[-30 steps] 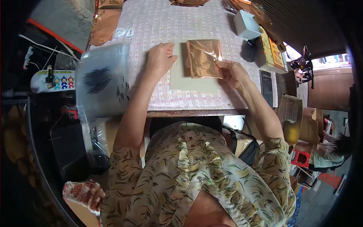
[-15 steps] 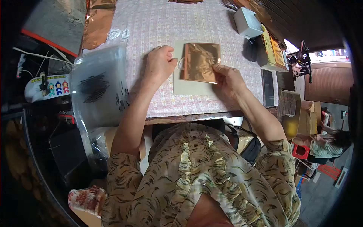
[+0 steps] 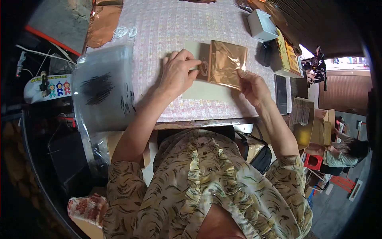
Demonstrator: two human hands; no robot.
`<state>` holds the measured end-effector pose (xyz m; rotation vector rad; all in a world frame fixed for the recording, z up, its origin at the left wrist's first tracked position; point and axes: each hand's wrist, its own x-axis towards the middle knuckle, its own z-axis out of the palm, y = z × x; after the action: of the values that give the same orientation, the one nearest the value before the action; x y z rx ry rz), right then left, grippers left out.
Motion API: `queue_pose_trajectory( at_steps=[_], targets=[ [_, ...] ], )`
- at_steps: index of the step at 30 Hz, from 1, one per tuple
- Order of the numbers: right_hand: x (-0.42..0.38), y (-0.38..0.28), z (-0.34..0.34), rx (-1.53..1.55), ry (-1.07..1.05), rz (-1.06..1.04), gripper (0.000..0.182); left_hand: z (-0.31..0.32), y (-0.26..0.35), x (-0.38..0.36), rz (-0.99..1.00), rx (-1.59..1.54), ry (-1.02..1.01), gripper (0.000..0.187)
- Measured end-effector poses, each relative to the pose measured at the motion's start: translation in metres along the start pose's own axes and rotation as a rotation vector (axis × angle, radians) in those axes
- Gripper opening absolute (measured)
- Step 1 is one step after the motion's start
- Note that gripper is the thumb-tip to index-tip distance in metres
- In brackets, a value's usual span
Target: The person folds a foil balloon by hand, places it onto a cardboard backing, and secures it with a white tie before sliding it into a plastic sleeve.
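A shiny copper-coloured foil packet (image 3: 226, 61) is gripped at its lower right corner by my right hand (image 3: 254, 85), thumb on top. Beneath it lies a beige cardboard sheet (image 3: 195, 92), partly covered by the packet. My left hand (image 3: 177, 73) is at the packet's left side, its thumb and forefinger closed in a pinch on a thin pale looped cord (image 3: 204, 67). That loop lies right at the packet's left edge.
Clear plastic sleeves (image 3: 105, 103) lie at the table's left edge, below copper foil sheets (image 3: 104, 30) and white cord coils (image 3: 120, 32). A white box (image 3: 262, 26) and a yellow box (image 3: 287, 55) stand at right. A person (image 3: 344, 153) sits far right.
The foil packet has shifted right with my right hand, uncovering more cardboard on its left. My left hand has moved right, and the cord loop now shows more plainly by its fingertips.
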<state>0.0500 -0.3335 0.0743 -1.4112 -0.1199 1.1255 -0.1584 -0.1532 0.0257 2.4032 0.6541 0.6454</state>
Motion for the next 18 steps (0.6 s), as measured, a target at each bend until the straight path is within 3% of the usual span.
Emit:
queue_pose_trajectory(
  at_steps=[4,10,13,15,16,18],
  targets=[
    [0.008,0.017,0.008,-0.018,-0.117,0.061,0.007,-0.012,-0.013,0.005,-0.009,-0.087,0.095,0.027],
    [0.017,0.028,0.03,0.003,-0.068,0.075,0.011,-0.05,-0.017,0.01,-0.113,-0.051,0.086,0.021],
    [0.024,0.031,0.033,-0.062,-0.023,0.1,0.011,-0.054,-0.015,0.019,0.034,-0.082,0.097,0.021],
    [0.022,0.033,0.036,-0.025,0.043,0.113,0.006,-0.051,-0.005,0.023,0.077,-0.025,-0.096,0.025],
    [0.021,0.033,0.036,-0.021,0.05,0.107,0.006,-0.047,-0.001,0.025,0.086,-0.027,-0.099,0.025],
    [0.021,0.033,0.035,-0.05,0.063,0.093,0.008,-0.031,0.007,0.029,0.342,0.168,-0.159,0.033]
  ],
)
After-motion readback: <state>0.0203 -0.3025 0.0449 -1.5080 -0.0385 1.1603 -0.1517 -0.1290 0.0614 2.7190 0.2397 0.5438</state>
